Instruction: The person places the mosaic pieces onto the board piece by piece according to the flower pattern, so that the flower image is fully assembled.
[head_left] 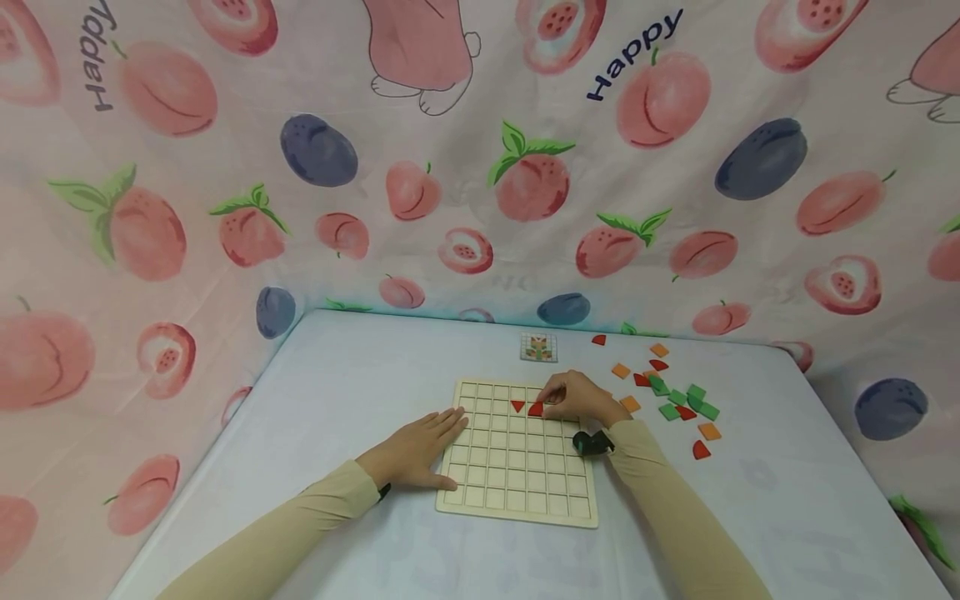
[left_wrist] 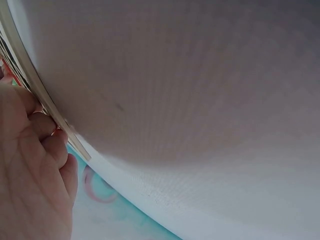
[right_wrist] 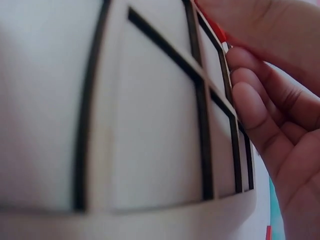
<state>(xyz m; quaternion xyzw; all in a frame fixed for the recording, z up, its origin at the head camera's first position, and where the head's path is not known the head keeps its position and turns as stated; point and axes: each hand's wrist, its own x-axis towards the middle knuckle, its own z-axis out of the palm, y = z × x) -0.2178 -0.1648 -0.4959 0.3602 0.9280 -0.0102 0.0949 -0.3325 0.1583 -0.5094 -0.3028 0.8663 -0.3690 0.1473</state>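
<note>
A square pale wooden grid board (head_left: 517, 505) lies on the table. My left hand (head_left: 417, 448) rests flat at its left edge, fingers spread, fingertips and thumb over the rim. A red triangle tile (head_left: 517, 406) sits in a cell near the top. Just to its right, my right hand (head_left: 579, 398) pinches a red quarter-circle tile (head_left: 536, 409) over a neighbouring cell. The right wrist view shows a sliver of red tile (right_wrist: 214, 24) under the thumb, with the other fingers curled beside the grid. In the left wrist view the board's side edge (left_wrist: 42, 95) runs along the fingers.
Loose green tiles (head_left: 677, 397), orange tiles (head_left: 621, 371) and red tiles (head_left: 701, 450) lie scattered right of the board, some overlapping. A small card with a flower pattern on a grid (head_left: 538, 347) lies behind the board. A fruit-print cloth (head_left: 450, 283) hangs behind the table.
</note>
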